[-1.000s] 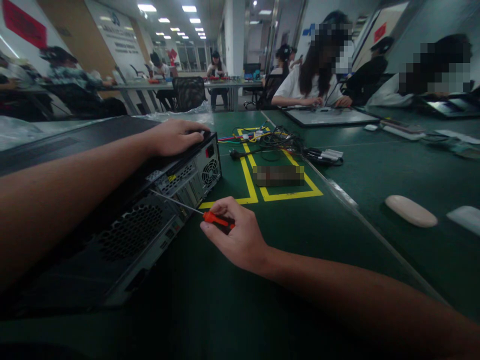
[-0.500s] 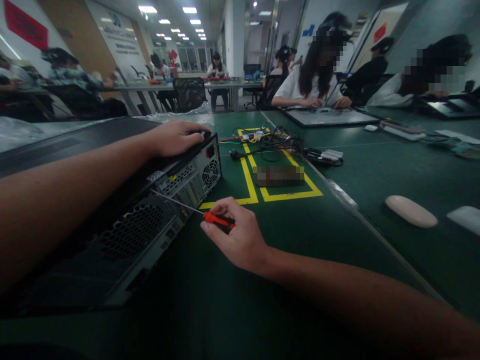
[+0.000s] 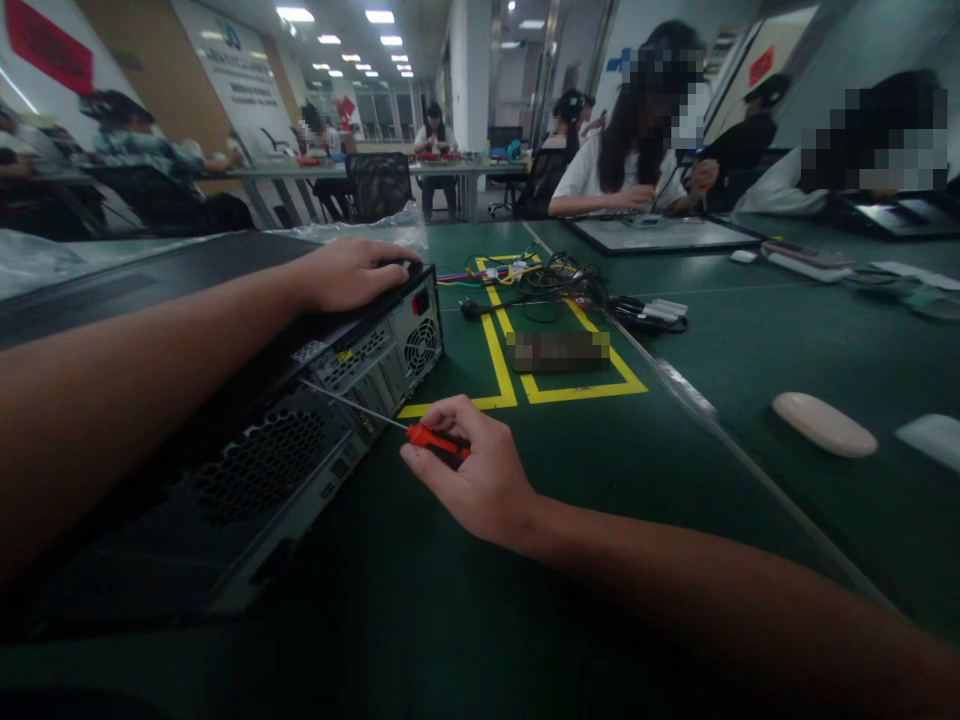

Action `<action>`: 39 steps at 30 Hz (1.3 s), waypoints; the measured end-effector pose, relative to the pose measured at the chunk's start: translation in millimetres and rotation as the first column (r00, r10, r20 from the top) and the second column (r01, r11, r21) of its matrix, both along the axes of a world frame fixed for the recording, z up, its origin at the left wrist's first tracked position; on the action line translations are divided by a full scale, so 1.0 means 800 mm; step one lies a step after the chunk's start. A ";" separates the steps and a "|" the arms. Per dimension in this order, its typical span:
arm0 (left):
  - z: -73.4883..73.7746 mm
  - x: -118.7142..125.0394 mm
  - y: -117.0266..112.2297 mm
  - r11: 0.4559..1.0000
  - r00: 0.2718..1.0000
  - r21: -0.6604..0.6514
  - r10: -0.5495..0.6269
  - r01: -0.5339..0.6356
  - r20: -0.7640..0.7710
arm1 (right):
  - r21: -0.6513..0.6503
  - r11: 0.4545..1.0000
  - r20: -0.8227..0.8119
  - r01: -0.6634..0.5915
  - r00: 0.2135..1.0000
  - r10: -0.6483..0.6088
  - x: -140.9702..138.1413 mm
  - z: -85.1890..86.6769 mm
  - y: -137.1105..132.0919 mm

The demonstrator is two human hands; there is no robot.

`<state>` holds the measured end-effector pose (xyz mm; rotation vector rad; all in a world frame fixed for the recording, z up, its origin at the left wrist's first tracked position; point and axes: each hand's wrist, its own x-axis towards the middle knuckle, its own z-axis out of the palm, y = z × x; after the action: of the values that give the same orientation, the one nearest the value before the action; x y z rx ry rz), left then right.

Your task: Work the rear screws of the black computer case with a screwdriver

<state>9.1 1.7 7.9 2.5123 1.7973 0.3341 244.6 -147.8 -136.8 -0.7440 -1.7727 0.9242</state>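
A black desktop computer case (image 3: 247,470) lies on its side on the green table mat (image 3: 465,620), its rear panel with fan grille facing right. My left hand (image 3: 352,272) rests flat on the case's top far corner, fingers curled over the edge. In my right hand (image 3: 472,470) is a screwdriver with an orange handle (image 3: 433,438), pinched between the fingers. Its thin metal shaft runs up and left, and the tip meets the rear panel near the top edge.
Yellow tape squares (image 3: 517,370) mark the mat, with a tangle of cables (image 3: 547,280) and connectors behind them. A white oval object (image 3: 823,423) lies at right. Other people sit across the table with laptops (image 3: 660,233); more work at far tables.
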 end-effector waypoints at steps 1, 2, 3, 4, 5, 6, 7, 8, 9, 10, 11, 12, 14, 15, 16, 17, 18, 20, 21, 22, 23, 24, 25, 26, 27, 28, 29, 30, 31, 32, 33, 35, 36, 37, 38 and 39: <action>0.000 0.000 0.000 1.000 1.000 0.001 0.002 -0.002 0.001 | -0.001 1.000 -0.002 0.002 1.000 -0.002 0.000 0.000 0.000; 0.000 0.000 0.000 1.000 1.000 0.001 0.005 -0.005 0.001 | -0.004 1.000 -0.002 0.004 1.000 -0.004 0.000 -0.001 0.000; 0.000 0.001 0.000 1.000 1.000 0.001 0.009 -0.009 0.000 | -0.009 1.000 0.000 0.008 1.000 -0.008 0.000 -0.001 -0.001; 0.000 0.001 0.000 1.000 1.000 0.000 0.013 -0.013 -0.001 | -0.014 1.000 0.003 0.009 1.000 -0.009 0.000 -0.001 -0.001; 0.000 0.001 0.000 1.000 1.000 -0.001 0.017 -0.017 -0.002 | -0.017 1.000 0.006 0.009 1.000 -0.009 0.000 -0.002 -0.001; 0.000 0.002 -0.001 1.000 1.000 -0.001 0.019 -0.019 -0.002 | -0.018 1.000 0.009 0.007 1.000 -0.007 0.000 -0.002 -0.001; 0.000 0.002 -0.001 1.000 1.000 -0.001 0.019 -0.019 -0.001 | -0.018 1.000 0.010 0.006 1.000 -0.006 0.000 -0.002 -0.001; 0.000 0.002 -0.001 1.000 1.000 -0.002 0.019 -0.019 0.001 | -0.019 1.000 0.011 0.004 1.000 -0.004 0.000 -0.001 -0.002; 0.000 0.002 -0.001 1.000 1.000 -0.004 0.018 -0.018 0.002 | -0.020 1.000 0.011 0.001 1.000 0.000 0.000 -0.001 -0.002; 0.000 0.002 -0.002 1.000 1.000 -0.006 0.016 -0.016 0.003 | -0.021 1.000 0.010 -0.002 1.000 0.002 0.001 0.000 -0.001; 0.000 0.002 -0.002 1.000 1.000 -0.007 0.014 -0.014 0.003 | -0.022 1.000 0.009 -0.003 1.000 0.003 0.001 0.000 -0.001; 0.000 0.001 -0.002 1.000 1.000 -0.006 0.010 -0.010 0.002 | -0.022 1.000 0.010 -0.004 1.000 0.004 0.001 0.001 -0.001; 0.000 0.000 -0.001 1.000 1.000 -0.001 0.001 -0.001 0.001 | -0.019 1.000 0.011 -0.005 1.000 0.005 0.002 0.003 -0.002; 0.000 0.000 -0.001 1.000 1.000 0.003 -0.004 0.004 0.001 | -0.016 1.000 0.009 -0.003 1.000 0.003 0.002 0.003 -0.002; -0.001 -0.001 0.000 1.000 1.000 0.007 -0.008 0.008 0.001 | -0.013 1.000 0.010 -0.003 1.000 0.003 0.003 0.004 -0.002; -0.001 -0.001 0.000 1.000 1.000 0.010 -0.011 0.011 0.001 | -0.011 1.000 0.010 -0.002 1.000 0.002 0.003 0.005 -0.002; -0.001 -0.001 0.000 1.000 1.000 0.012 -0.011 0.011 0.002 | -0.010 1.000 0.011 0.000 1.000 0.000 0.003 0.005 -0.002; -0.001 -0.002 0.000 1.000 1.000 0.014 -0.008 0.008 0.003 | -0.012 1.000 0.016 0.005 1.000 -0.005 0.004 0.006 -0.002; -0.001 -0.002 0.000 1.000 1.000 0.014 -0.007 0.007 0.004 | -0.015 1.000 0.020 0.008 1.000 -0.007 0.004 0.006 -0.003; -0.001 -0.002 0.000 1.000 1.000 0.012 -0.007 0.007 0.004 | -0.017 1.000 0.022 0.009 1.000 -0.009 0.003 0.006 -0.003; -0.001 -0.002 0.000 1.000 1.000 0.010 -0.008 0.008 0.004 | -0.019 1.000 0.021 0.009 1.000 -0.009 0.003 0.006 -0.003; -0.001 -0.002 0.000 1.000 1.000 0.008 -0.008 0.008 0.005 | -0.020 1.000 0.020 0.008 1.000 -0.007 0.003 0.006 -0.003; -0.001 -0.002 0.000 1.000 1.000 0.006 -0.006 0.006 0.005 | -0.022 1.000 0.016 0.005 1.000 -0.005 0.002 0.005 -0.002; -0.001 -0.001 0.000 1.000 1.000 0.004 -0.003 0.003 0.005 | -0.022 1.000 0.010 0.005 1.000 -0.004 0.002 0.005 -0.002; -0.001 -0.001 0.000 1.000 1.000 0.003 -0.001 0.001 0.005 | -0.019 1.000 0.004 0.005 1.000 -0.005 0.001 0.004 -0.002; 0.000 -0.001 0.000 1.000 1.000 0.002 0.001 -0.001 0.004 | -0.014 1.000 -0.001 0.006 1.000 -0.006 0.001 0.003 -0.002; 0.000 -0.001 0.000 1.000 1.000 0.002 0.000 0.000 0.003 | -0.007 1.000 -0.006 0.007 1.000 -0.007 0.001 0.002 -0.002; 0.000 0.000 0.000 1.000 1.000 0.002 -0.002 0.002 0.003 | 0.000 1.000 -0.012 0.009 1.000 -0.009 0.001 0.001 -0.002; 0.000 0.000 0.000 1.000 1.000 0.003 -0.005 0.005 0.002 | 0.006 1.000 -0.015 0.010 1.000 -0.010 0.001 0.000 -0.002; -0.001 0.000 0.000 1.000 1.000 0.004 -0.007 0.007 0.001 | 0.008 1.000 -0.017 0.009 1.000 -0.009 0.001 0.000 -0.002; -0.001 -0.001 0.000 1.000 1.000 0.006 -0.007 0.007 -0.001 | 0.006 1.000 -0.015 0.005 1.000 -0.005 0.001 0.000 -0.002; -0.001 -0.001 0.000 1.000 1.000 0.011 -0.004 0.004 -0.002 | -0.005 1.000 -0.006 -0.003 1.000 0.003 0.002 0.002 -0.003; -0.001 -0.001 0.000 1.000 1.000 0.013 -0.001 0.001 -0.002 | -0.011 1.000 -0.002 -0.006 1.000 0.006 0.002 0.003 -0.003; -0.001 -0.001 0.000 1.000 1.000 0.012 0.001 -0.001 0.000 | -0.016 1.000 -0.001 -0.009 1.000 0.009 0.002 0.004 -0.003; -0.001 -0.001 0.000 1.000 1.000 0.010 0.002 -0.002 0.002 | -0.017 1.000 -0.004 -0.009 1.000 0.009 0.002 0.004 -0.003; -0.001 -0.001 -0.001 1.000 1.000 0.006 0.002 -0.002 0.002 | -0.013 1.000 -0.012 -0.007 1.000 0.007 0.002 0.005 -0.003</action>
<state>8.2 1.3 7.4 2.5137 1.8008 0.3427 246.5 -150.4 -132.9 -0.7399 -1.7616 0.9434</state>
